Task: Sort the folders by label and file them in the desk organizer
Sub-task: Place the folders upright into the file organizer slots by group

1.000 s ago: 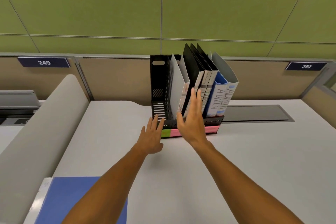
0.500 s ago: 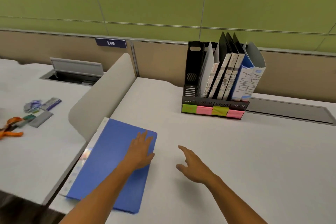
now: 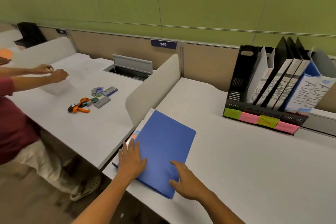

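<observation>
Six labelled folders [image 3: 283, 85] stand filed in the organizer [image 3: 254, 114] at the bench's far edge; one blue folder [image 3: 161, 149] remains at the near-left corner, left hand [image 3: 131, 162] and right hand [image 3: 187, 182] resting open on it.

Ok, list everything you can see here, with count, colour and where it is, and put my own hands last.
blue folder: one, blue, flat on the near desk's left edge
desk organizer: one, black, back right of the near desk
filed folders: six, white, black and blue, upright in the organizer
sticky labels: four, green and pink, along the organizer's front
small stationery: several, orange, grey, blue, on the left desk
other person: one, maroon top, far left
left hand: flat on the folder's left edge
right hand: on the folder's near right corner
</observation>
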Demonstrator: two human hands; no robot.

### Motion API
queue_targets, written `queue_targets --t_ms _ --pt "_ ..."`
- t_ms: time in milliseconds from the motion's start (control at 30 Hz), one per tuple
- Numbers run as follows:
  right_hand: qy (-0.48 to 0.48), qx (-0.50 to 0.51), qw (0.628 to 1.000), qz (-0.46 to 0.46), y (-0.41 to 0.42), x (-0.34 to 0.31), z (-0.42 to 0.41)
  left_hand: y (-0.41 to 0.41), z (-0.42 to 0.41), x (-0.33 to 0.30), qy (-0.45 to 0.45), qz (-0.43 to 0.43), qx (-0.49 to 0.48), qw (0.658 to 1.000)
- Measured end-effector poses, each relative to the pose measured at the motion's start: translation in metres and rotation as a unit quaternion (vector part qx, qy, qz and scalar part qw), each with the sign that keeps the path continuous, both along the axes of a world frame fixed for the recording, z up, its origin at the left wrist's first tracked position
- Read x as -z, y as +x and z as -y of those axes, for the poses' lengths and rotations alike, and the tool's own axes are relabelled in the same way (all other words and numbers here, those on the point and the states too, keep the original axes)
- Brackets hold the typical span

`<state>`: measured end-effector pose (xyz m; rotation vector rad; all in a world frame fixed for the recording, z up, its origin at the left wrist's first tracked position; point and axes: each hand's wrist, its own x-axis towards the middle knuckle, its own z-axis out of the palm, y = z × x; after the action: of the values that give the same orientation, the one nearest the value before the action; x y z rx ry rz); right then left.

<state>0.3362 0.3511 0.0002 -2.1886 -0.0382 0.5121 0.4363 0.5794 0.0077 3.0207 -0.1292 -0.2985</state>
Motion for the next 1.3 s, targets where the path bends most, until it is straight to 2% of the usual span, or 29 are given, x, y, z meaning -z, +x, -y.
queue_targets --t_ms 133,333,533,667,733,900,1000,1033,1100,1200,1300 --pt "-0.01 -0.008 1.0 -0.001 0.023 0.002 -0.028 0.02 -0.015 0.0 -0.076 0.033 -0.032 0.996" --pt "-0.025 0.054 0.998 -0.027 0.051 0.009 -0.07 0.054 -0.037 0.009 -0.172 -0.031 -0.069 0.982" --pt "0.022 0.101 0.991 -0.083 0.074 0.011 -0.085 0.071 -0.044 0.01 -0.223 -0.055 -0.042 0.972" --pt "0.01 0.141 0.984 -0.111 0.079 0.012 -0.099 0.075 -0.044 0.01 -0.282 -0.089 -0.042 0.954" --pt "0.01 0.17 0.98 -0.106 0.076 0.01 -0.103 0.08 -0.044 0.004 -0.348 -0.127 -0.071 0.926" --pt "0.052 0.209 0.974 -0.069 0.058 -0.006 -0.101 0.076 -0.044 -0.016 -0.503 -0.266 -0.136 0.811" --pt "0.083 0.237 0.967 -0.051 0.045 -0.025 -0.092 0.062 -0.041 -0.035 -0.583 -0.341 -0.119 0.727" --pt "0.098 0.246 0.963 -0.046 0.041 -0.033 -0.089 0.055 -0.038 -0.043 -0.593 -0.349 -0.1 0.719" --pt "0.138 0.266 0.953 -0.035 0.033 -0.052 -0.084 0.04 -0.026 -0.061 -0.6 -0.316 -0.072 0.731" --pt "0.198 0.302 0.932 -0.008 0.019 -0.088 -0.074 0.014 -0.001 -0.09 -0.583 -0.185 -0.031 0.791" --pt "0.255 0.333 0.907 0.036 0.005 -0.125 -0.065 -0.014 0.024 -0.113 -0.542 -0.072 0.076 0.834"
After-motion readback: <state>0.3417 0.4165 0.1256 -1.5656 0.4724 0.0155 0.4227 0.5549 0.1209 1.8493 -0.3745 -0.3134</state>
